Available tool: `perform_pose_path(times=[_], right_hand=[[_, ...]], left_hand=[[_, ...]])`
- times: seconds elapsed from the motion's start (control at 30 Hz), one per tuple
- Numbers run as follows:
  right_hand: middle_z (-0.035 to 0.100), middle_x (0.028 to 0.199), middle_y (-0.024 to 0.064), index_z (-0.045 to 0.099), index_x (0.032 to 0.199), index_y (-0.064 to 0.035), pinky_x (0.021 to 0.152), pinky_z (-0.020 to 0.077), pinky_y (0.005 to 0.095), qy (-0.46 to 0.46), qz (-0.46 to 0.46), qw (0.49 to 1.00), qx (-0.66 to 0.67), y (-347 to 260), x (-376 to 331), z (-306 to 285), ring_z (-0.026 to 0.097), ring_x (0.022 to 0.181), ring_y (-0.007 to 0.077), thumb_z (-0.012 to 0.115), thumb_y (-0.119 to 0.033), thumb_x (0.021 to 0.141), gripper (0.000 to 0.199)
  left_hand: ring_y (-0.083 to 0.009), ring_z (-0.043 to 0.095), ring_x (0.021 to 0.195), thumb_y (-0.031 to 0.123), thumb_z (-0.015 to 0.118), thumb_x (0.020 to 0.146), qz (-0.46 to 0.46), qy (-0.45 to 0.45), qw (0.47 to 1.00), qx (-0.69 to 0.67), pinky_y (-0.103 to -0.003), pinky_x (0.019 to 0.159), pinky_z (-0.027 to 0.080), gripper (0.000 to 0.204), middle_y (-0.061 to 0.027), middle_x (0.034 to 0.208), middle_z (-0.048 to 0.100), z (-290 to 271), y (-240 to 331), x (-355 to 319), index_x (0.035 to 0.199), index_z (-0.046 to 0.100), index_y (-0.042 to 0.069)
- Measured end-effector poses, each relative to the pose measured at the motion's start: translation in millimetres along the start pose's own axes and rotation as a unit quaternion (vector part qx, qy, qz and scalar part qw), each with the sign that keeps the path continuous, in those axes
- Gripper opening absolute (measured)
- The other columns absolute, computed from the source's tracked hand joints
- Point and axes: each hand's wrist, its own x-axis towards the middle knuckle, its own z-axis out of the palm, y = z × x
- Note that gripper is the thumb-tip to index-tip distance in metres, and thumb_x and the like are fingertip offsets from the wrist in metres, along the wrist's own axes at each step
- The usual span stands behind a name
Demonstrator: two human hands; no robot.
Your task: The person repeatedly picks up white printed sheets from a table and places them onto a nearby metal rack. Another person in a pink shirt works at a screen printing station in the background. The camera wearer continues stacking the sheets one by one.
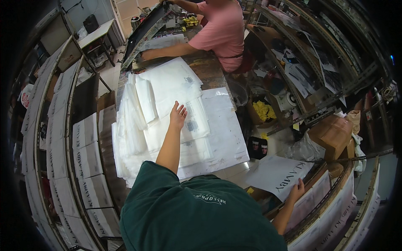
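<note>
My left hand [178, 117] reaches over the piles of thin white plastic bags [194, 148] on the table. Its fingers are spread and nothing is in them; I cannot tell whether it touches the top bag. Off to my right, my right hand [296, 191] grips the edge of a white printed bag [278, 175] with dark lettering. That bag lies out flat beside the rack at my right. Across the table a co-worker's hand [147, 55] rests near another printed sheet [163, 41], under a raised dark frame [146, 31].
Printed white bags hang in rows on racks at the left [92, 167] and lower right [322, 213]. A co-worker in a pink shirt [224, 33] stands at the table's far end. Cardboard boxes [331, 134], yellow scraps [263, 111] and metal shelving [314, 62] fill the right side.
</note>
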Motion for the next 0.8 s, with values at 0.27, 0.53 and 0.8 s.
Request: perform_pose_path(times=[0.27, 0.53, 0.8], right_hand=[[0.056, 0.103, 0.0165, 0.053, 0.107, 0.0062, 0.084, 0.0403, 0.029, 0.006, -0.018, 1.0, -0.01, -4, -20, -5, 0.055, 0.092, 0.0228, 0.041, 0.009, 0.068, 0.041], [0.056, 0.107, 0.0167, 0.054, 0.107, 0.0056, 0.088, 0.038, 0.029, -0.041, -0.038, 0.996, -0.07, -58, -34, 1, 0.053, 0.1, 0.0238, 0.042, 0.008, 0.067, 0.042], [0.058, 0.102, 0.0118, 0.054, 0.108, 0.0037, 0.082, 0.0396, 0.0243, -0.01, -0.082, 0.993, -0.081, -94, -43, -38, 0.053, 0.095, 0.0165, 0.041, 0.008, 0.064, 0.047]], left_hand=[[-0.0164, 0.047, 0.095, 0.048, 0.067, 0.069, 0.034, -0.005, 0.998, -0.052, -0.019, 0.07, 0.046, 0.09, -0.0131, 0.118, 0.04, -5, 22, 36, 0.132, 0.019, 0.003], [-0.0072, 0.05, 0.06, 0.021, 0.059, 0.083, 0.048, -0.002, 0.998, -0.039, -0.015, 0.058, 0.045, 0.021, -0.0038, 0.073, 0.055, 6, -5, 94, 0.092, 0.053, 0.003], [-0.0177, 0.054, 0.088, 0.01, 0.049, 0.085, -0.012, -0.06, 0.996, 0.07, -0.026, 0.083, 0.044, 0.019, -0.0085, 0.099, 0.055, 32, -83, 57, 0.101, 0.052, 0.0]])
